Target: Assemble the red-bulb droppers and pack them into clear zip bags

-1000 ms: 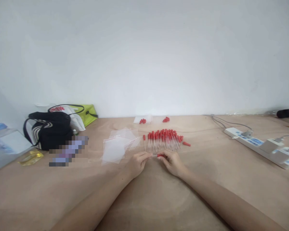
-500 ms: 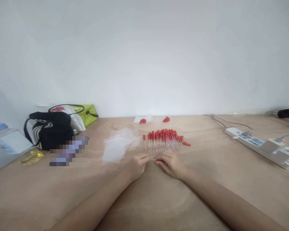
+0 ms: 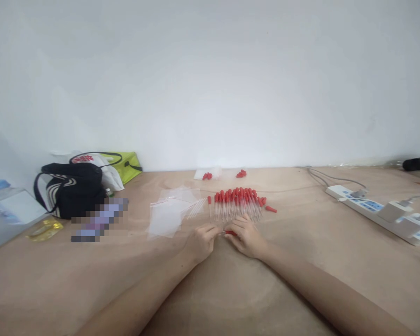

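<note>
My left hand [image 3: 203, 241] pinches a thin clear dropper tube, mostly covered by the fingers. My right hand [image 3: 248, 239] is closed on a red rubber bulb [image 3: 231, 232], and the tube's end meets the bulb between the two hands. Just beyond the hands lies a row of droppers [image 3: 236, 203] with red bulbs pointing away from me. A single dropper [image 3: 209, 205] rests apart at the row's left. Loose tubes [image 3: 197, 208] lie at the edge of clear plastic zip bags [image 3: 166, 217]. One loose red bulb [image 3: 271, 209] sits to the right of the row.
More red bulbs [image 3: 241, 173] lie near the wall, some by a clear bag [image 3: 215, 172]. A white power strip [image 3: 357, 204] with plugged chargers occupies the right. At left are a black bag [image 3: 79, 191], a green bag [image 3: 129, 168], a yellow packet [image 3: 45, 230] and a pixelated object [image 3: 100, 221].
My left hand has moved slightly, and less of the tube shows between the hands. The right hand keeps its grip on the red bulb in nearly the same place.
</note>
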Demonstrator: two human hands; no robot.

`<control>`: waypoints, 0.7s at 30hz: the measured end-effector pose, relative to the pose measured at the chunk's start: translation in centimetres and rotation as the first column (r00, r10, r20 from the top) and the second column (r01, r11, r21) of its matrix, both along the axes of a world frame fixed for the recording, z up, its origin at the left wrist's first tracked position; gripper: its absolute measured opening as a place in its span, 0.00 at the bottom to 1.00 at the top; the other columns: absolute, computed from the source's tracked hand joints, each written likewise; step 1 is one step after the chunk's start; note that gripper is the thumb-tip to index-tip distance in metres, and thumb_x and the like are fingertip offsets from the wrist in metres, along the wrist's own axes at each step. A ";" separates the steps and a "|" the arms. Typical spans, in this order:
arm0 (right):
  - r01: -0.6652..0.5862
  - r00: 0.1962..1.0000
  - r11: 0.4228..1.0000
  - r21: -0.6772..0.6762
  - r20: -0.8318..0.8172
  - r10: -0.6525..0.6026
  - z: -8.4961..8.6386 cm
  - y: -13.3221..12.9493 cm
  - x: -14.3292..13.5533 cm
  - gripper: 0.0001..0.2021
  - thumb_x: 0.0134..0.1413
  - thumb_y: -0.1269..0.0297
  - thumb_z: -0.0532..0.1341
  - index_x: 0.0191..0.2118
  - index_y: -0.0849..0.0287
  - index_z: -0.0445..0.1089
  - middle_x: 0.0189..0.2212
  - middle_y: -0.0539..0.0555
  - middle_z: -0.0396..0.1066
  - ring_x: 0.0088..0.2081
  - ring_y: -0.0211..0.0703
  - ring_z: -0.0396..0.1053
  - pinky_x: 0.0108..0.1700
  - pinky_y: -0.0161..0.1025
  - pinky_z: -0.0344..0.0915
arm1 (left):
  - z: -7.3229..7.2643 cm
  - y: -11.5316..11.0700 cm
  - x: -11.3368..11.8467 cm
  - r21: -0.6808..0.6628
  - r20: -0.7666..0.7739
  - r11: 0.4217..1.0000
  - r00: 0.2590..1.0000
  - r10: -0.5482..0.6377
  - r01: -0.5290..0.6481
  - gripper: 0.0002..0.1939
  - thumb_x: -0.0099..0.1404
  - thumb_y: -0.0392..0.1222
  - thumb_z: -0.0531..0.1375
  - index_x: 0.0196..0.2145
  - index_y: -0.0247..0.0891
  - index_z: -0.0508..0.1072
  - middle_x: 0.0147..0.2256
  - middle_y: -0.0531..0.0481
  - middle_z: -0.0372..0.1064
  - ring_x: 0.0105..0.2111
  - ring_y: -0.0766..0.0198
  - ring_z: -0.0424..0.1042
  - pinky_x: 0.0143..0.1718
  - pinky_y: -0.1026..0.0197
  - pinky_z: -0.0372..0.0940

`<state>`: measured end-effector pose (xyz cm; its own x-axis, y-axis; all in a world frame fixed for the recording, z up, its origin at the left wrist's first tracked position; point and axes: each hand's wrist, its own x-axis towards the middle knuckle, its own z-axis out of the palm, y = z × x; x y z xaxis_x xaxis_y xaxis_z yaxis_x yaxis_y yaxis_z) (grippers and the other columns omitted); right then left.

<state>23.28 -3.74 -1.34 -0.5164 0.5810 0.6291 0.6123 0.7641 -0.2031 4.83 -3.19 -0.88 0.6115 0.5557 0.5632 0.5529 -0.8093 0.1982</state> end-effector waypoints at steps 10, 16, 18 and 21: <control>0.170 0.980 0.985 -0.017 -0.099 -0.171 1.0 0.8 2.8 0.13 0.51 0.57 0.55 0.40 0.56 0.67 0.35 0.55 0.69 0.37 0.43 0.63 0.39 0.41 0.55 | 0.3 0.7 -0.8 0.010 0.088 0.997 0.994 0.071 -0.072 0.17 0.59 0.27 0.46 0.44 0.35 0.66 0.36 0.45 0.65 0.35 0.64 0.67 0.37 0.63 0.64; 0.676 0.672 0.699 -0.234 -0.192 -0.715 0.3 3.2 9.5 0.12 0.50 0.60 0.52 0.31 0.60 0.70 0.31 0.57 0.70 0.37 0.46 0.64 0.39 0.42 0.58 | -0.1 3.9 -1.4 0.035 0.188 0.917 0.904 0.383 -0.396 0.14 0.59 0.30 0.49 0.40 0.35 0.69 0.29 0.48 0.64 0.30 0.65 0.67 0.32 0.64 0.63; 0.762 0.570 0.577 -0.295 -0.119 -0.813 0.1 3.7 10.8 0.13 0.49 0.59 0.52 0.32 0.60 0.70 0.31 0.57 0.70 0.38 0.47 0.65 0.39 0.42 0.57 | 0.0 5.0 -1.0 0.021 0.202 0.889 0.872 0.445 -0.458 0.12 0.59 0.32 0.50 0.37 0.36 0.71 0.29 0.49 0.65 0.28 0.66 0.67 0.32 0.65 0.63; 0.778 0.537 0.502 -0.377 -0.014 -0.843 0.2 3.9 11.4 0.14 0.48 0.56 0.53 0.32 0.59 0.71 0.31 0.57 0.71 0.37 0.47 0.66 0.37 0.41 0.58 | 0.0 6.1 -0.1 0.011 0.195 0.876 0.860 0.471 -0.482 0.11 0.58 0.31 0.51 0.34 0.37 0.71 0.29 0.50 0.66 0.28 0.67 0.68 0.31 0.66 0.63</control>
<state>34.69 0.13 -1.19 0.3790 0.8479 0.3708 0.8578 -0.1715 -0.4845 4.77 2.87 -0.87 0.1648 0.7165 0.6779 0.8327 -0.4694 0.2937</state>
